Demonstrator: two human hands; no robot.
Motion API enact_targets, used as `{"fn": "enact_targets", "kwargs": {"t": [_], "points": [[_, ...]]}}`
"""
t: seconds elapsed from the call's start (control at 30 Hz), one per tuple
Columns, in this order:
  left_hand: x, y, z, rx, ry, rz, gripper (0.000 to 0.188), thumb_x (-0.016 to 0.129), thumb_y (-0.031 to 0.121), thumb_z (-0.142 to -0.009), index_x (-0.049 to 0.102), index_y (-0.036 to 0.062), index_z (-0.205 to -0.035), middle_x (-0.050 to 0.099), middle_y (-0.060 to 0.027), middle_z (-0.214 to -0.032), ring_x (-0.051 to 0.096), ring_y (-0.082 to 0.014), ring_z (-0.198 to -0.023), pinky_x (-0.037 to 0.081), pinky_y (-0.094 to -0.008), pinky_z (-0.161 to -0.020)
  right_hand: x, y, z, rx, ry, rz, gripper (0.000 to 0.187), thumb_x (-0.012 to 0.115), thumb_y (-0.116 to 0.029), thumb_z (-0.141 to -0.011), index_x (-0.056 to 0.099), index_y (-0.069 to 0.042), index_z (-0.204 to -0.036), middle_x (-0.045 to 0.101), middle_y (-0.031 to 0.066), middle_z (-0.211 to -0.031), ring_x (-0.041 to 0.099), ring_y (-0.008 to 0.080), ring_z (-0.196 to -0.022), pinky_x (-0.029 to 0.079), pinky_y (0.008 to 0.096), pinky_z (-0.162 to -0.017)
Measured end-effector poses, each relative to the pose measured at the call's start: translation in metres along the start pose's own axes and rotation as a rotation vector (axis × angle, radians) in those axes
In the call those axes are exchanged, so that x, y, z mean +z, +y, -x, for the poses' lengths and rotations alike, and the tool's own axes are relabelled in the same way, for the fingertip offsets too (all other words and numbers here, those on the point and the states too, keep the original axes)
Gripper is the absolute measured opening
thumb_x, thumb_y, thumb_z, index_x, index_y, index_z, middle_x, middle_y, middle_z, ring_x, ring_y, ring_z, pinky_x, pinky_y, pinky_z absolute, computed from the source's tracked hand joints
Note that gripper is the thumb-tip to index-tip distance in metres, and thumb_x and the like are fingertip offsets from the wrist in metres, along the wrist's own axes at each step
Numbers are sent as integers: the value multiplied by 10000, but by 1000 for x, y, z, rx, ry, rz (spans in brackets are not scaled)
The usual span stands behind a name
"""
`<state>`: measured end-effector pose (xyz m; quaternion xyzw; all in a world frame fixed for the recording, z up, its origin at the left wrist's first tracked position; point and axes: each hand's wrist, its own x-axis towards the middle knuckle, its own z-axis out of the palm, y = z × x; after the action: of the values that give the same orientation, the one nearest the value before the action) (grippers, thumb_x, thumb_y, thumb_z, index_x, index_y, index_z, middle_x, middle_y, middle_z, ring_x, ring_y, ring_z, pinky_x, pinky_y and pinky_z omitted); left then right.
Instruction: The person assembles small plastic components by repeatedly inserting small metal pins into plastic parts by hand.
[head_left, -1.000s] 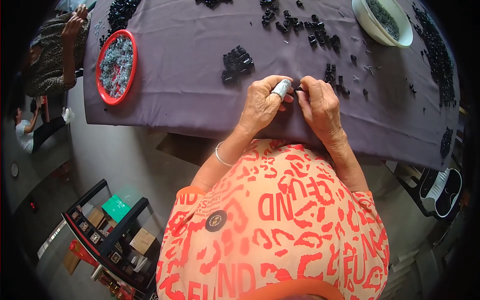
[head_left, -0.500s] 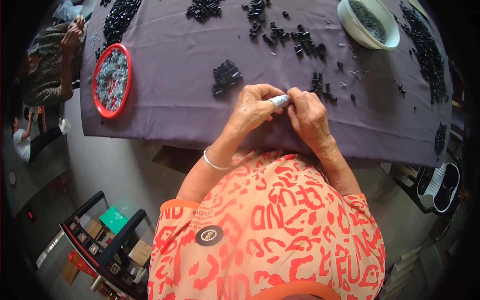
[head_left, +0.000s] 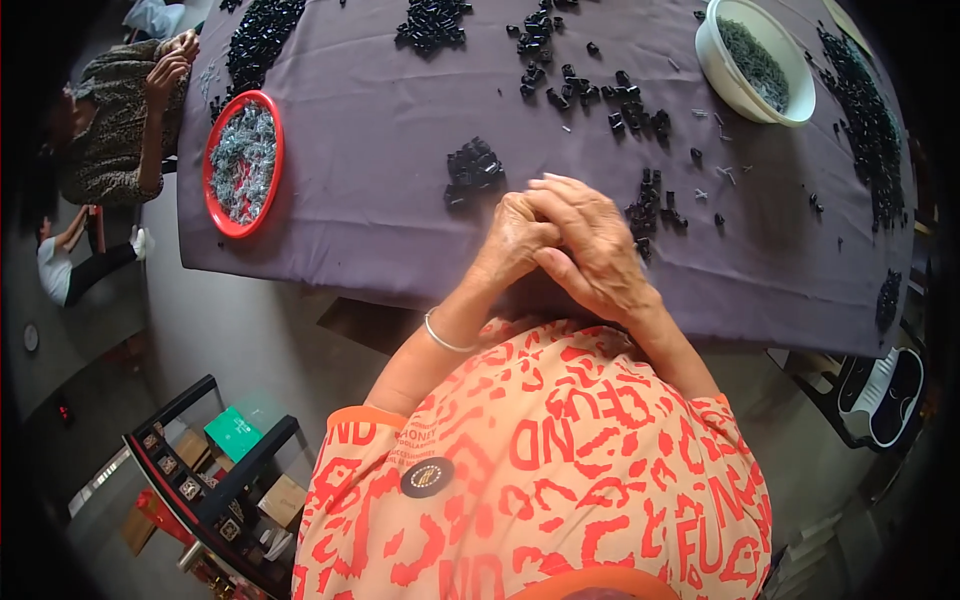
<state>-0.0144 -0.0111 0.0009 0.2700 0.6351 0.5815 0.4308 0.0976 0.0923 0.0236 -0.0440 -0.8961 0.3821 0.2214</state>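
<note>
My left hand [head_left: 518, 232] is closed just above the near edge of the table, its fingers curled; anything inside it is hidden. My right hand [head_left: 592, 238] lies across the left one, its fingers stretched over the left knuckles and its thumb apart below. Left of the hands is a small heap of black plastic pieces [head_left: 474, 167] on the cloth. Right beside my right hand more black pieces [head_left: 645, 205] stand in a short cluster.
A purple-grey cloth [head_left: 370, 200] covers the table. A red tray [head_left: 277, 170] of small clear-grey parts sits at left; a white bowl [head_left: 715, 70] holds similar parts at far right. Black pieces [head_left: 868, 130] are heaped along the right edge. Another person [head_left: 115, 125] sits at far left.
My right hand has gone from pinching at the left fingertips to lying across the left hand. The silvery covering seen between the hands is now hidden. The whole view has shifted slightly.
</note>
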Motion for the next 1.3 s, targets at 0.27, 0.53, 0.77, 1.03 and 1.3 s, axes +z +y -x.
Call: {"fn": "enact_targets", "kwargs": {"t": [0.27,0.53,0.77,1.03,1.3], "points": [[-7,-8,1,-16,-69,4,181,677,115,-782,605,-4,-899,607,4,-828,516,-69,-786,459,-243,-673,22,7,-4,64,32,-73,581,446,-465,-913,476,-25,-1291,554,181,-1254,504,354,-1198,378,444,-1021],[-5,-22,-3,22,19,-162,108,660,75,-802,615,0,-866,637,0,-836,552,-68,-790,486,-252,-696,25,12,-2,100,-15,-114,574,464,-459,-907,461,-41,-1300,516,180,-1293,447,345,-1253,312,458,-1069],[18,8,4,-93,23,-328,123,660,125,-825,663,18,-884,673,-30,-851,607,-81,-709,498,-241,-625,-25,29,27,109,435,247,183,682,-27,-738,655,-56,-917,616,104,-933,574,275,-872,471,373,-765],[3,28,10,448,283,-740,107,655,19,-784,637,26,-889,607,-141,-771,598,-300,-680,473,-376,-620,-89,70,66,320,418,468,111,668,11,-752,621,-45,-837,575,56,-807,548,228,-786,448,347,-709],[-58,32,-10,414,432,-899,202,648,19,-760,651,12,-962,604,-128,-790,601,-263,-678,481,-352,-629,-86,79,54,301,226,685,99,682,-119,-779,609,-117,-845,576,11,-832,547,205,-832,402,353,-730]]}}
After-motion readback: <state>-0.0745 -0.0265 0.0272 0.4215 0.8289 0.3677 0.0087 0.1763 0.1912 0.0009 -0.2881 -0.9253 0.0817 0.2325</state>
